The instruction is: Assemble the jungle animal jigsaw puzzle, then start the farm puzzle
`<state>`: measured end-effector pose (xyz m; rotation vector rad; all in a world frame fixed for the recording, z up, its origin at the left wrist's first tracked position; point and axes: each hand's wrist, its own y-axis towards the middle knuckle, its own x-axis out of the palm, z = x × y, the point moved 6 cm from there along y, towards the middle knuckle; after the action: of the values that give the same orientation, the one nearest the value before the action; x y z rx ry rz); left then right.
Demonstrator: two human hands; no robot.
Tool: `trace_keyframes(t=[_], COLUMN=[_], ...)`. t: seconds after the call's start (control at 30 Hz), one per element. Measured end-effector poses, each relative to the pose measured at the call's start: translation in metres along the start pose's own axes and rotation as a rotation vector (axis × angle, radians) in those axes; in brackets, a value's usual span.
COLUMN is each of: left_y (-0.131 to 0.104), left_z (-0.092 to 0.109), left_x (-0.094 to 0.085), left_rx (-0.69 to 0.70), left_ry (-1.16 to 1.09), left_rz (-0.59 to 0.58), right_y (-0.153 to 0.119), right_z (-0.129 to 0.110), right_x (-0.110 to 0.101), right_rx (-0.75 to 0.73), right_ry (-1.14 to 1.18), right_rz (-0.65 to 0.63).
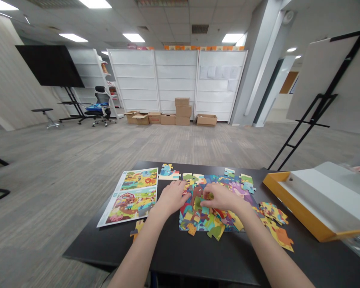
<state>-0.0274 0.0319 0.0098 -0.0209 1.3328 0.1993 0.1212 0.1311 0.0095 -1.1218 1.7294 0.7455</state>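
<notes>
My left hand (174,196) lies palm down with its fingers stretched out over the left edge of a colourful puzzle picture (184,226), beside several loose pieces. My right hand (220,197) is curled above the middle of that picture, thumb and fingertips closed at a green jigsaw puzzle piece (198,205); the fingers partly hide the grip. Many loose pieces are heaped on the picture, among them a green piece (216,232) and an orange spotted piece (192,229) at its near edge. A printed reference sheet (133,194) with two cartoon scenes lies left of my left hand.
Joined blue pieces (167,171) lie at the far edge of the black table (168,256). Yellow-orange pieces (274,214) are piled on the right, beside an open box (306,208) with a yellow rim. An easel (315,108) stands beyond. One piece (137,228) sits below the sheet.
</notes>
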Motion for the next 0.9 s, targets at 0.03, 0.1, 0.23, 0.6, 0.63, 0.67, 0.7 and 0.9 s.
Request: trace_keyframes(t=[0.03, 0.1, 0.23, 0.6, 0.63, 0.67, 0.7, 0.9], left_y=[0.006, 0.016, 0.025, 0.027, 0.034, 0.041, 0.048, 0.066], left_z=[-0.002, -0.004, -0.009, -0.018, -0.016, -0.014, -0.011, -0.012], left_x=[0.002, 0.008, 0.011, -0.001, -0.002, 0.000, 0.003, 0.029], left_rx=[-0.002, -0.006, -0.026, 0.111, 0.104, 0.102, 0.094, 0.078], left_ry=[-0.012, -0.016, 0.002, -0.103, -0.060, -0.004, 0.013, 0.051], left_rz=[0.002, -0.008, -0.014, -0.052, -0.017, -0.008, 0.002, 0.019], right_y=[0.001, 0.004, 0.006, 0.019, 0.025, 0.032, 0.040, 0.062], right_z=[-0.002, -0.009, -0.017, 0.011, 0.017, 0.024, 0.031, 0.054], right_x=[0.000, 0.002, 0.007, -0.010, -0.011, -0.011, -0.009, 0.017], right_rx=[-0.022, -0.088, -0.140, -0.059, -0.025, 0.016, 0.055, 0.100], right_ry=[0.002, 0.003, -0.036, 0.002, -0.004, -0.024, -0.047, -0.109], right_rz=[0.025, 0.059, 0.048, 0.205, 0.251, 0.293, 0.311, 0.288])
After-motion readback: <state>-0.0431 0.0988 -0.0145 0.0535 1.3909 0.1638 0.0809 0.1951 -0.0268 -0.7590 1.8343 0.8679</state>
